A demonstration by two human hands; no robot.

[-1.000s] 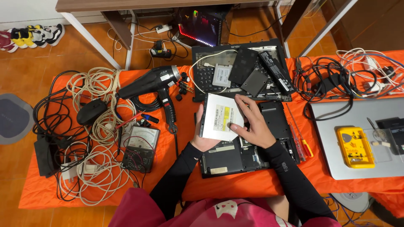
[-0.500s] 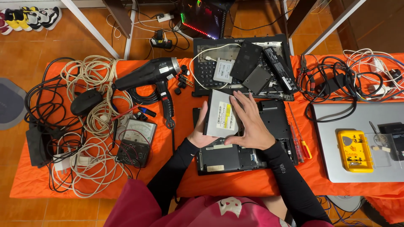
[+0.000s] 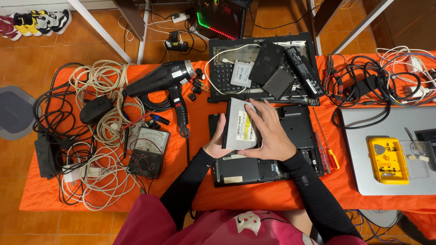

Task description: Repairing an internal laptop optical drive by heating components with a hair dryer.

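We saw both hands gripping disc drive [image 3: 239,124] over opened laptop base [image 3: 297,136]: left hand [image 3: 217,144] at edge, right hand [image 3: 268,134] flat on top. Risk, our judgement: slip, drive knocking exposed board, screwdrivers [image 3: 324,147] just beside.

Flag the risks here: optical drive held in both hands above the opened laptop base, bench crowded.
1. The optical drive is gripped only at its edges by the left hand and right hand; a slip would likely drop it onto the open laptop base.
2. Two screwdrivers lie right beside the base; the right forearm could knock them.
3. Small black parts lie loose by the hot-air gun and could get lost.
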